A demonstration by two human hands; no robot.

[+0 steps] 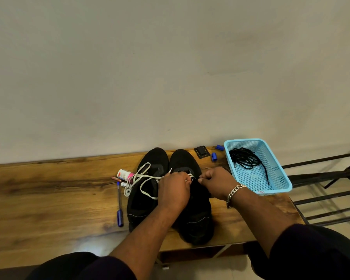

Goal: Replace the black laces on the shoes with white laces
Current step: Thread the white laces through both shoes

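Two black shoes stand side by side on the wooden table, toes toward the wall: the left shoe (148, 170) and the right shoe (192, 219). A white lace (144, 179) runs in loose loops over the left shoe and into the eyelets of the right one. My left hand (175, 190) pinches the white lace over the right shoe's eyelets. My right hand (216, 181), with a chain bracelet on the wrist, pinches the shoe's edge or the lace right beside it; the fingertips hide which. The black laces (246, 158) lie bundled in a blue basket (279, 184).
The blue basket stands at the table's right end, close to the edge. A blue pen (119, 203), a small white bottle (124, 174) and markers lie left of the shoes. A black square object (201, 152) and two blue caps (214, 156) lie by the wall. A metal rack (327, 178) stands to the right.
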